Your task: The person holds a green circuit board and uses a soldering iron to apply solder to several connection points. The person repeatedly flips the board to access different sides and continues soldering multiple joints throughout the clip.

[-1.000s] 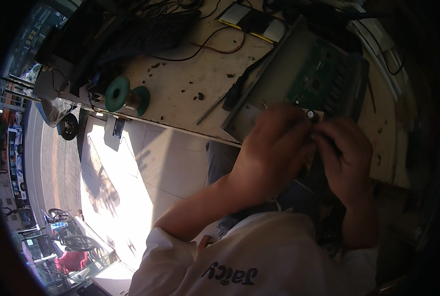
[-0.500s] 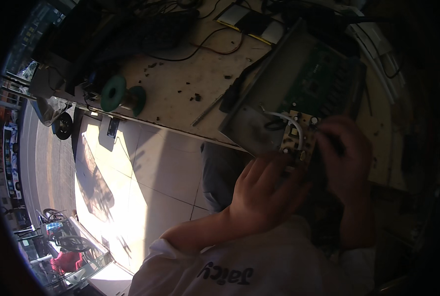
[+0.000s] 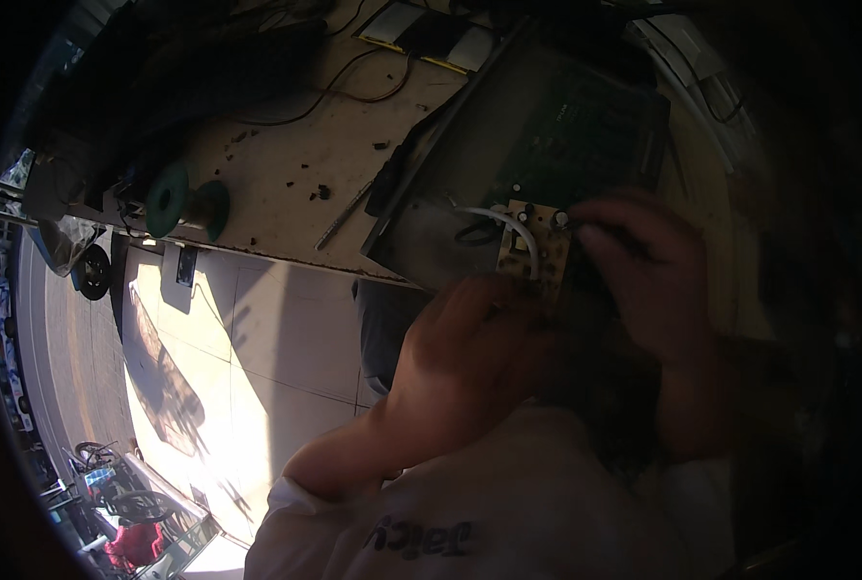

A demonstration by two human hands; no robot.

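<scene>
A small tan circuit board (image 3: 551,244) with round capacitors is held over the near part of an open metal casing (image 3: 419,232). A thick white cable (image 3: 516,224) arches across its face. My left hand (image 3: 474,338) is curled over the board's near end, its fingertips mostly lost in shadow. At the board's far right corner, beside a capacitor (image 3: 560,219), the thumb and forefinger of my right hand (image 3: 648,256) close on the edge. Inside the casing lies a larger green circuit board (image 3: 568,135), dim in the shade.
On the bench (image 3: 286,217) stands a green spool of wire (image 3: 187,205) at the left. Small dark bits (image 3: 321,192) lie scattered, and a thin metal rod (image 3: 344,218) rests by the casing. A flat black-and-silver pack (image 3: 429,37) and loose cables lie at the back.
The whole view has shifted, so bench, casing and hands sit further left. My left hand covers more of the small board's near end; my right hand stays at its far right corner.
</scene>
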